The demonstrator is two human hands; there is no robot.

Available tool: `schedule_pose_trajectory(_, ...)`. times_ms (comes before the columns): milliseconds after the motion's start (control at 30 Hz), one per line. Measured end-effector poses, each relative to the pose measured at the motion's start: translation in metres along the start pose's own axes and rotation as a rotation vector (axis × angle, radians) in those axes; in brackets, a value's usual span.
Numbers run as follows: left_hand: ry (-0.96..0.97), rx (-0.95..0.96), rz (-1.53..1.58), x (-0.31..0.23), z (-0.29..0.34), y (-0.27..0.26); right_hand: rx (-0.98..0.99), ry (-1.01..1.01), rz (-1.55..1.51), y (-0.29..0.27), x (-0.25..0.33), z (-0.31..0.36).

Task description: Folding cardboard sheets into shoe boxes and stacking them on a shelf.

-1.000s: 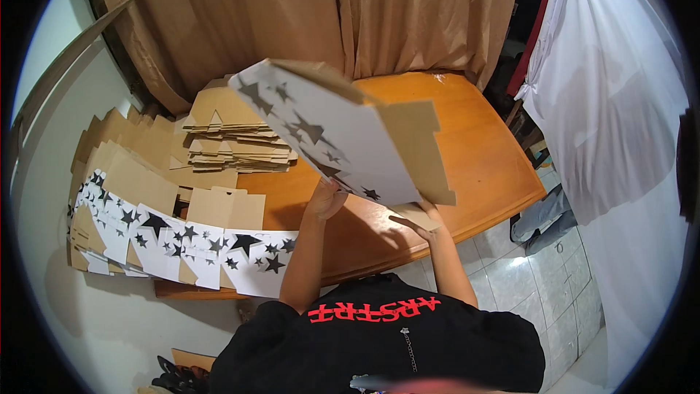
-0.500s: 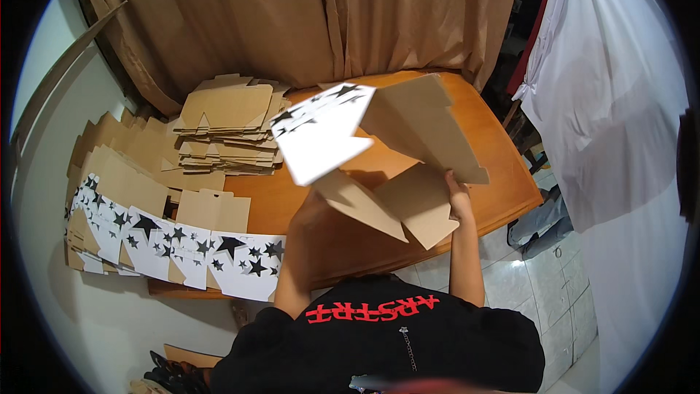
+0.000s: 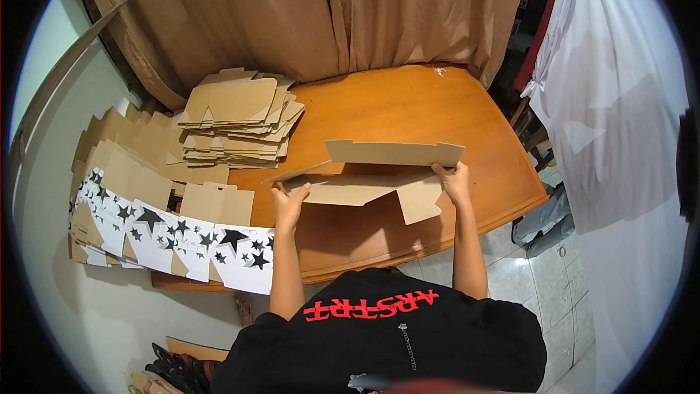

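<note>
A partly unfolded cardboard box (image 3: 339,190) spans the space between my two hands, above the wooden table. Its brown inner sides show, with one long panel standing at the far side and a flap hanging down near the right end. My left hand (image 3: 289,206) grips the left end, thumb on the near panel. At the right end my right hand (image 3: 453,181) is closed on the edge, thumb over the top. The undersides of the box and the fingers behind the panels are hidden.
Flat cardboard boxes (image 3: 230,106) lie piled at the table's far left. Overlapping blanks with white, black-starred faces (image 3: 244,252) run along the left edge of the orange-brown table (image 3: 379,106). A brown curtain (image 3: 292,14) hangs behind; white cloth (image 3: 605,138) hangs at right.
The box has turned and come lower and level. Its white starred panel, raised before, is out of sight. My left hand, hidden before, now shows at the left end.
</note>
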State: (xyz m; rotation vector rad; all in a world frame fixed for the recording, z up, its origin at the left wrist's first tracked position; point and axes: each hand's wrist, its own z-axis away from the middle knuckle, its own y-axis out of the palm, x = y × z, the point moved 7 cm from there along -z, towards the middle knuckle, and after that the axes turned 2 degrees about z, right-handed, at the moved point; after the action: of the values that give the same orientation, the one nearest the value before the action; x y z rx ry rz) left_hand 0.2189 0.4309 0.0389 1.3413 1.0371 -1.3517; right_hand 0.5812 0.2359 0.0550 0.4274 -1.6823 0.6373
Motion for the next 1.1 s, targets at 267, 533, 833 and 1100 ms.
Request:
schedule_pose_trajectory(267,0.088,-0.04,-0.489,0.002,-0.021,-0.062,0.168,0.043,0.083,-0.001,-0.042,-0.028)
schedule_pose_trajectory(533,0.094,0.092,-0.419,0.026,-0.013,-0.029,0.277,0.301,0.127,-0.007,-0.065,-0.034)
schedule_pose_trajectory(833,-0.012,-0.239,-0.31,0.034,0.017,-0.018,0.488,0.412,0.212,0.002,-0.065,-0.031)
schedule_pose_trajectory(1100,0.067,-0.183,-0.475,0.028,0.045,0.001,-0.341,-0.277,1.105,-0.018,0.058,-0.002)
